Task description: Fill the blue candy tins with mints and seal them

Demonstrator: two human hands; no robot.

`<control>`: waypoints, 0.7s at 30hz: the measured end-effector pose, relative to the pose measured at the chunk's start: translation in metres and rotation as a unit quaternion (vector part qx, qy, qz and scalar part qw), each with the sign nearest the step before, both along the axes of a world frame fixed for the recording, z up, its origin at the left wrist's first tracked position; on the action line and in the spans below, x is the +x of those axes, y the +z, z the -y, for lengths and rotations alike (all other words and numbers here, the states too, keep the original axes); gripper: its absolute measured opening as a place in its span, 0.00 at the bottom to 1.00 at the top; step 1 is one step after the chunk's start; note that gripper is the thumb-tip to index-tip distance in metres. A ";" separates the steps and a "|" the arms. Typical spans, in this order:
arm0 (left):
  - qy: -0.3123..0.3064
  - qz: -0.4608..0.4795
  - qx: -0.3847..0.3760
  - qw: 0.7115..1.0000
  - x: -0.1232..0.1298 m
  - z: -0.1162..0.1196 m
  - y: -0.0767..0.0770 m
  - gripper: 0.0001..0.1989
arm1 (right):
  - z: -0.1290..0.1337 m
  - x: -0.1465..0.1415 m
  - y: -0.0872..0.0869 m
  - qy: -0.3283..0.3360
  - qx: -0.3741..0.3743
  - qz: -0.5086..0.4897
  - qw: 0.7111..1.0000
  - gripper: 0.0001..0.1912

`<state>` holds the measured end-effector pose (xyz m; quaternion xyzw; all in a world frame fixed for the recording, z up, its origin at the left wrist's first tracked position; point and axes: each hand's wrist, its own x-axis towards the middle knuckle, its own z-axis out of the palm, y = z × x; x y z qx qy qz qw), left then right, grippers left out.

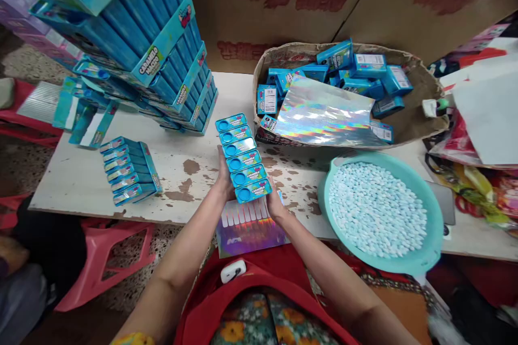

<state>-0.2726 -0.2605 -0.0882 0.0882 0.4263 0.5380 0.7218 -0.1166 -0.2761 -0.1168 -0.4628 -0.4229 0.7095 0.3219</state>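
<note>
A row of several blue candy tins [243, 159] is held between my two hands above the worn white table. My left hand [225, 175] presses on the row's left side, and my right hand [275, 200] closes on its lower right side. Just beneath them lies a shiny holographic sheet [251, 232] with pale strips along its top. On the left of the table sits another group of blue tins [130, 171] in a tray. A mint-green basin [378, 210] full of small pale blue pieces stands to the right.
Tall stacked blue display boxes [162, 64] rise at the back left. A cut-down cardboard box [421, 81] holds small blue boxes and a silvery sheet [326, 110]. Red stools [101, 259] stand at the left. Part of a person [28, 275] shows at the lower left edge.
</note>
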 end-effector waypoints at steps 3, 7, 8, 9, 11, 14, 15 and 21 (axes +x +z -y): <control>0.009 0.072 0.021 0.997 0.005 -0.004 -0.003 0.37 | 0.006 -0.006 -0.004 0.003 0.005 -0.053 0.999 0.31; -0.046 -0.022 0.023 0.998 -0.026 0.003 -0.014 0.40 | 0.019 -0.001 -0.011 -0.017 -0.004 -0.044 0.999 0.33; -0.051 -0.098 0.021 0.994 -0.036 0.014 -0.019 0.37 | 0.025 0.004 -0.012 -0.039 -0.006 -0.021 0.999 0.34; -0.059 -0.193 0.011 0.979 -0.045 0.030 -0.025 0.34 | 0.032 0.009 -0.014 -0.068 -0.010 0.014 0.998 0.35; -0.104 -0.399 -0.023 0.911 -0.058 0.070 -0.038 0.26 | 0.052 0.021 -0.017 -0.118 -0.012 0.112 0.987 0.34; -0.201 -0.608 -0.050 0.767 -0.062 0.127 -0.055 0.15 | 0.085 0.031 -0.021 -0.058 0.036 0.225 0.972 0.24; -0.206 -0.636 -0.053 0.742 -0.059 0.139 -0.059 0.12 | 0.094 0.030 -0.023 -0.006 0.071 0.234 0.970 0.21; -0.172 -0.570 -0.085 0.799 -0.041 0.152 -0.063 0.07 | 0.104 -0.019 -0.030 0.149 0.341 0.227 0.900 0.16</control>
